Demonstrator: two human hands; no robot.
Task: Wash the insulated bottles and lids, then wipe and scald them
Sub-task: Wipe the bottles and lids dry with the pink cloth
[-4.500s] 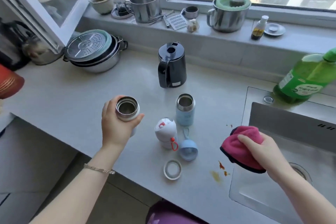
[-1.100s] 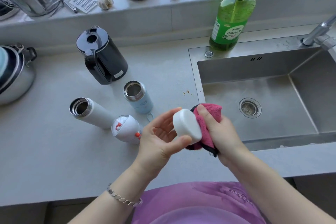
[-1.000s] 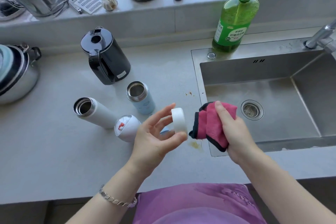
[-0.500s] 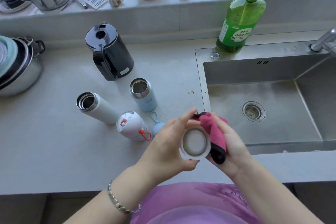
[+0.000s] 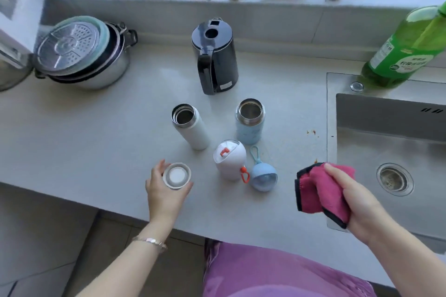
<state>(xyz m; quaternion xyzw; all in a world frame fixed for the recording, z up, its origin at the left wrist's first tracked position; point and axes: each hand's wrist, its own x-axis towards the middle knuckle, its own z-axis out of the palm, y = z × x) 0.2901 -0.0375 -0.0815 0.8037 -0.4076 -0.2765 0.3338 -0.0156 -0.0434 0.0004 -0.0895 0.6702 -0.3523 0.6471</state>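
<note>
The fingers (image 5: 158,169) of the left hand (image 5: 164,196) are curling round the small white lid (image 5: 177,176), pinching it by the rim with its hollow side turned up. I cannot tell whether it is touching the surface (image 5: 96,147) or hanging just above it. Gripping the rim is leaving the inside untouched, which I take to be the point with a lid that is being cleaned.

Just beyond those fingers the white bottle (image 5: 188,126) and, further to their right, the blue bottle (image 5: 249,120) are standing apart with their mouths open upward, likely so they can air and take hot water later. Between the two hands the domed white lid (image 5: 229,159) and the blue lid (image 5: 263,177) are sitting just beside each other, waiting within easy reach.

The right hand (image 5: 357,202) is folding its fingers over the bunched pink cloth (image 5: 321,190), holding it over the near corner of the sink (image 5: 391,132), ready for more wiping as I judge it. Behind the bottles, the black kettle (image 5: 216,58) is standing closed; I am guessing it is there for the scalding.

The bottles' insides are lying in shadow, so wet or dry is beyond me. The green soap bottle (image 5: 405,50) and the sink are running off the right edge.
</note>
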